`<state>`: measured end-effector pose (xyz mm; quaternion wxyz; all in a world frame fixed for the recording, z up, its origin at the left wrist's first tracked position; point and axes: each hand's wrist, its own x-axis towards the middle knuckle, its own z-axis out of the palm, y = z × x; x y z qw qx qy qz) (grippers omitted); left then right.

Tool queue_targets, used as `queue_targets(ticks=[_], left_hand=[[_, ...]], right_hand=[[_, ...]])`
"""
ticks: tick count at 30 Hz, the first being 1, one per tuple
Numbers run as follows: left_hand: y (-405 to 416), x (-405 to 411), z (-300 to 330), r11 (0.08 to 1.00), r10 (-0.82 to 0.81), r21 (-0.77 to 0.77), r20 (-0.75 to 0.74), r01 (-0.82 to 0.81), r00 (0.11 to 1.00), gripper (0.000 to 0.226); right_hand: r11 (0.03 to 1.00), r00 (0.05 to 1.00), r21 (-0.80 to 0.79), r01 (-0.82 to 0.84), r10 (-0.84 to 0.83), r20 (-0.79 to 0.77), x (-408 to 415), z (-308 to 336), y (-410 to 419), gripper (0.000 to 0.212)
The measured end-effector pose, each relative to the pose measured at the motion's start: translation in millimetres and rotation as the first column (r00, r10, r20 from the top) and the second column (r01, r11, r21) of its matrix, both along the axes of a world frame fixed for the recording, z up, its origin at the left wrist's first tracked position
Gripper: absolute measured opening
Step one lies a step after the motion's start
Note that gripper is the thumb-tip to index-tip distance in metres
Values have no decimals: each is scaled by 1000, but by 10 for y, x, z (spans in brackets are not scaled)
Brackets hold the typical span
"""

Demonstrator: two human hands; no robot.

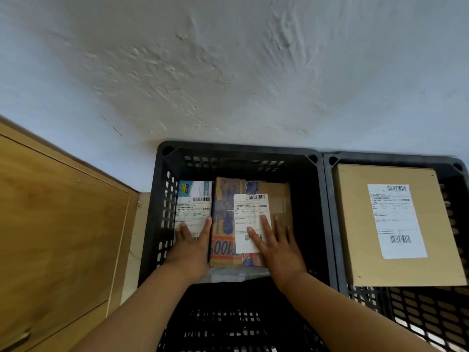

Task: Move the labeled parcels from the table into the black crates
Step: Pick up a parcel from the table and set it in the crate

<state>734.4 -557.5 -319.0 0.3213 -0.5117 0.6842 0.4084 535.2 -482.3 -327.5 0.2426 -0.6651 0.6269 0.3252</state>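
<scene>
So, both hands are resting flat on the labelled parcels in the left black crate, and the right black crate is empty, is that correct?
Not quite. The head view shows the right black plastic crate holds a large flat brown cardboard parcel with a white label. The rest stands: the left hand and right hand lie flat, fingers straight, on labelled parcels in the left black plastic crate.

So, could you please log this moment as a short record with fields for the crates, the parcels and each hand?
left crate: holds two labeled parcels side by side
white parcel: on the left, left hand flat on it
brown printed parcel: beside it, right hand flat on its label
right crate: holds a large tan box, label up, untouched
beside crates: wooden cabinet
</scene>
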Motion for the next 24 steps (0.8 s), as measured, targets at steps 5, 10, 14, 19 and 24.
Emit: queue_targets(ticks=[5,10,14,19,24], left_hand=[[-11,-58,-2,989,-101,-94,98,111,990,93],[141,-134,-74,919,-321,-195,137,343,937,109],[177,-174,-181,916,-315,-189,207,353,926,106],[167,-210,-194,916,-319,-177,225,360,921,106],[38,-185,5,945,-297,-97,152,313,943,87]], right_hand=[[1000,1000,-2,-14,14,-14,16,-90,6,98],[1000,1000,18,-11,11,23,-64,-149,-29,99],[998,997,13,-67,68,-33,-81,-239,-23,93],[994,990,32,-105,108,-93,-51,-294,-2,95],[993,996,74,-87,87,7,-82,1,-66,83]])
